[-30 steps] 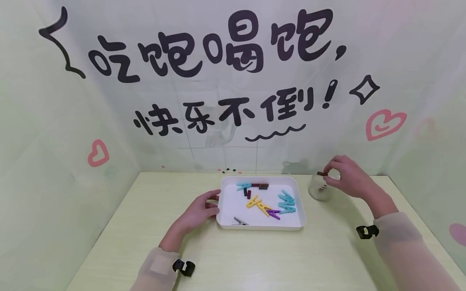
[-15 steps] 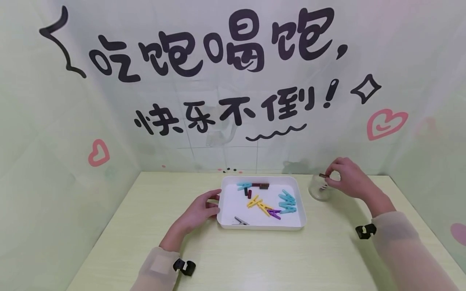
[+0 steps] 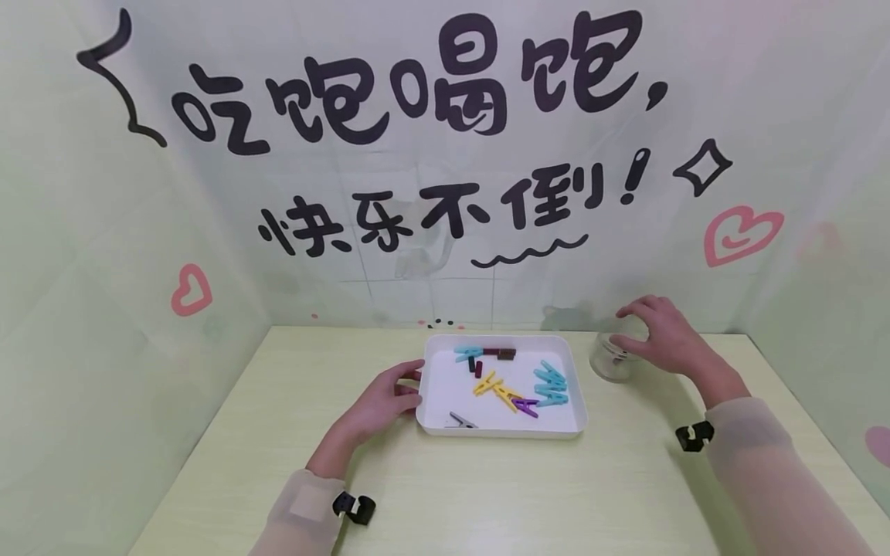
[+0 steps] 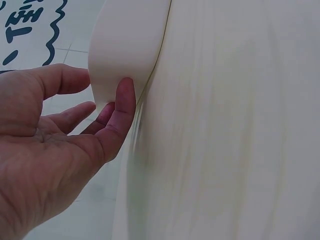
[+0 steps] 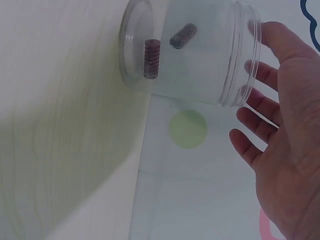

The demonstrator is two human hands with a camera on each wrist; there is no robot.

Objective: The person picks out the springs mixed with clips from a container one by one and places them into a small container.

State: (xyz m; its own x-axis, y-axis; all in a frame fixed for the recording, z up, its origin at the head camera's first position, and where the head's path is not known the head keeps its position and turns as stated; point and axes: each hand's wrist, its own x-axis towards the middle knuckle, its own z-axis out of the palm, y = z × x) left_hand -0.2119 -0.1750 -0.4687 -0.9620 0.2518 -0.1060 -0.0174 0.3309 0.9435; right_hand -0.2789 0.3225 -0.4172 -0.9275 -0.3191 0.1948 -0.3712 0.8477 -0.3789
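On the table (image 3: pixel 487 494), the left hand (image 3: pixel 378 401) rests relaxed fingers against the left rim of the white tray (image 3: pixel 502 427) of coloured clothespins (image 3: pixel 549 384). The right hand (image 3: pixel 657 336) hovers with spread fingers, holding nothing, over the clear jar (image 3: pixel 610 361), where two dark pegs (image 5: pixel 151 58) lie.

Head view overlooks table (image 3: pixel 487 494) — wrist views close; sharing its surface.
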